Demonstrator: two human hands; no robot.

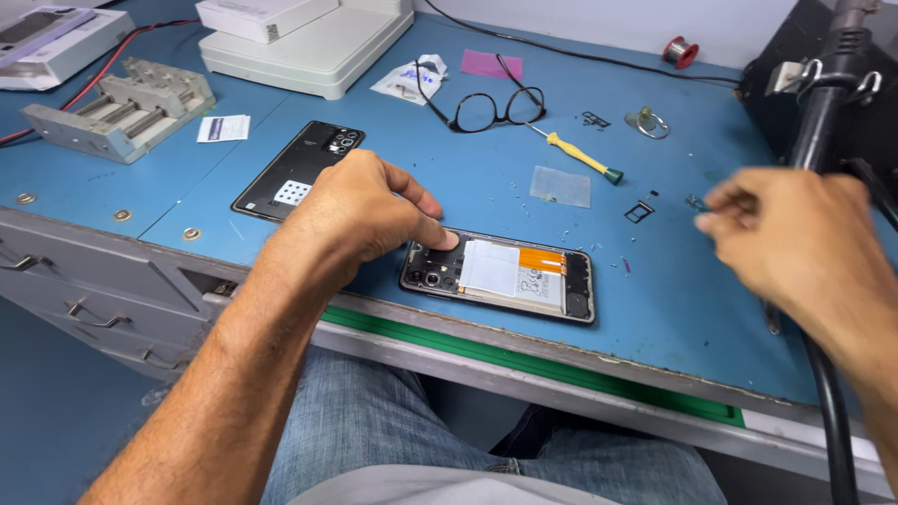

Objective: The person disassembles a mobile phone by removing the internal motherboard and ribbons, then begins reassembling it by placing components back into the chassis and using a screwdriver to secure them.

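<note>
The opened phone (499, 276) lies face down near the front edge of the blue counter (692, 299), its back cover off and its white battery and orange strip exposed. The left hand (360, 210) presses down on the phone's camera end, fingers curled and the forefinger tip on the board. Since the phone sits so near the edge, a hard push there could slide it off, or bruise the bare circuitry.

The right hand (795, 238) hovers well to the right, thumb and forefinger pinched on a small greenish part (697, 203); the blur hides what it is. That part looks easy to drop among the specks and tiny screws scattered nearby. The black SIM tray (639, 212) lies just beside it.

Further out, the back cover (297, 170) rests behind the left hand, and the yellow screwdriver (580, 156) and spectacles (491, 108) lie apart.
</note>
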